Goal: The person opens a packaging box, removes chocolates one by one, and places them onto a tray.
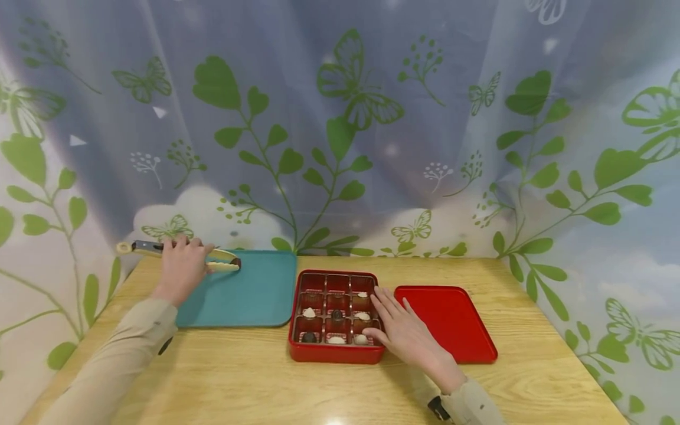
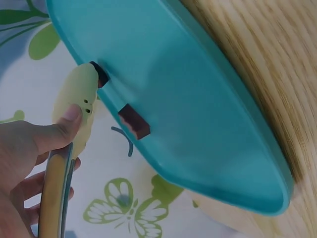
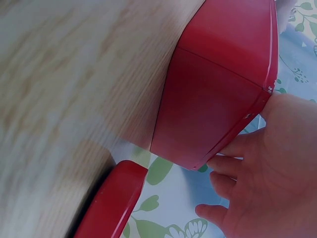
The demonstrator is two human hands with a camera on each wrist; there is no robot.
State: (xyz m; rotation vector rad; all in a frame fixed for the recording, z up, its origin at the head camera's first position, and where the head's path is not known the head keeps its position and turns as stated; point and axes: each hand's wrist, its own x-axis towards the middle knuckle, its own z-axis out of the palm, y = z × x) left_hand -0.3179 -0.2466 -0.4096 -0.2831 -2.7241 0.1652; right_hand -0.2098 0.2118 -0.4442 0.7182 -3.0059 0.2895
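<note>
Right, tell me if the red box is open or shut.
Open: the box shows its compartments from above, and the red lid lies beside it on the table.

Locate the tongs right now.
In the head view, the tongs are at left, gripped by the left hand, a dark piece at their tips over the teal tray.

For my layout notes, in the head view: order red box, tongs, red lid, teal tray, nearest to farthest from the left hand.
1. Tongs, held in the left hand.
2. Teal tray, at its right.
3. Red box, right of the tray.
4. Red lid, right of the box.
</note>
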